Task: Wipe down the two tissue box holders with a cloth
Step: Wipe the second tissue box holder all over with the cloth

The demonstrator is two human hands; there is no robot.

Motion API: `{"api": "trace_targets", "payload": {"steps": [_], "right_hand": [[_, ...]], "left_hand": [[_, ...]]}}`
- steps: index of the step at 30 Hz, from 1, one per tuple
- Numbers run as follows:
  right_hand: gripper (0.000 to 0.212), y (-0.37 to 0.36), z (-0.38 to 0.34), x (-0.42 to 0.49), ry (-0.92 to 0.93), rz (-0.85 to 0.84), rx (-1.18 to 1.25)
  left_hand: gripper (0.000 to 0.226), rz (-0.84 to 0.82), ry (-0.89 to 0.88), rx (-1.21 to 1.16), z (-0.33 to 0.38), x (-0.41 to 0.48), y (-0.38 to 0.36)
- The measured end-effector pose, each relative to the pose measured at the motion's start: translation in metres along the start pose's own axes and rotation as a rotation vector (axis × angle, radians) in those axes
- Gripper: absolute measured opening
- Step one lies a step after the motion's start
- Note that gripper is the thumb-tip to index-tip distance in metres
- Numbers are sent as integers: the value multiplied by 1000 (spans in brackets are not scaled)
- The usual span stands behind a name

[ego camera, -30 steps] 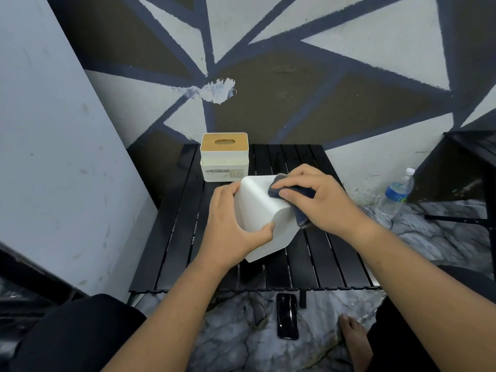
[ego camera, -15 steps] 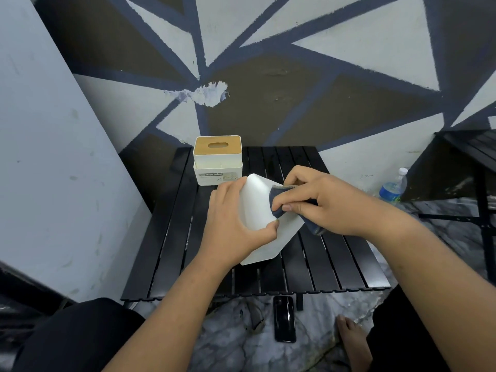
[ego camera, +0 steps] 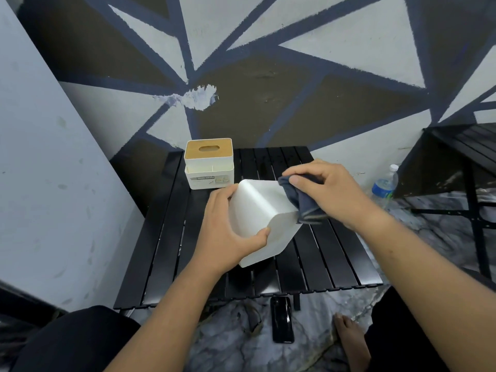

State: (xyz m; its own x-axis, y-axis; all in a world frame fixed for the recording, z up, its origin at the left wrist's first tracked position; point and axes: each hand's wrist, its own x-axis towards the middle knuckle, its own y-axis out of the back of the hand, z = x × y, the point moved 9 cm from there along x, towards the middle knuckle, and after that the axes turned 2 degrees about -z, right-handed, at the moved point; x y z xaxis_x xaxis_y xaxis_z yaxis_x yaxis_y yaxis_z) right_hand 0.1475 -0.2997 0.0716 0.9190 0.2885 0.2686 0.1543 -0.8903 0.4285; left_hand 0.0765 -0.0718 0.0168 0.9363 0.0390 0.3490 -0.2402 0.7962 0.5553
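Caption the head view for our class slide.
Left hand grips a tilted white holder; right hand presses a dark cloth on it.

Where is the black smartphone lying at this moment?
In the head view, the glossy black smartphone lies on the marbled floor at bottom centre, just below the near edge of the black slatted table, left of a bare foot.

Dim, cool indoor light, soft and even.
The near holder [ego camera: 257, 210] is the brightest spot, not blown out; the cloth [ego camera: 306, 208] on it is dark with little detail. Pale sheen streaks the table [ego camera: 322, 264] slats at the near edge. Shadows are faint. Wall [ego camera: 268, 103] lines bow toward the edges; near corners sink into black.
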Motion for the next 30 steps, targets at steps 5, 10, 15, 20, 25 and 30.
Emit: {"api": "trace_targets", "payload": {"steps": [5, 10, 15, 20, 25, 30], "right_hand": [[20, -46, -4, -3, 89, 11, -116], [15, -45, 9, 8, 163, -8, -385], [20, -16, 33, 21, -12, 238, -506], [17, -78, -13, 0, 315, -13, -496], [17, -38, 13, 24, 140, 60, -412], [15, -37, 20, 24, 97, 37, -336]], "left_hand": [[99, -62, 59, -40, -21, -10, -23], [99, -73, 124, -36, -36, -17, -25], [100, -73, 131, -28, -37, -18, -26], [102, -74, 141, -15, -39, -18, -25], [101, -80, 148, 12, -36, -19, -22], [115, -135, 163, 28, -32, -18, -19]]}}
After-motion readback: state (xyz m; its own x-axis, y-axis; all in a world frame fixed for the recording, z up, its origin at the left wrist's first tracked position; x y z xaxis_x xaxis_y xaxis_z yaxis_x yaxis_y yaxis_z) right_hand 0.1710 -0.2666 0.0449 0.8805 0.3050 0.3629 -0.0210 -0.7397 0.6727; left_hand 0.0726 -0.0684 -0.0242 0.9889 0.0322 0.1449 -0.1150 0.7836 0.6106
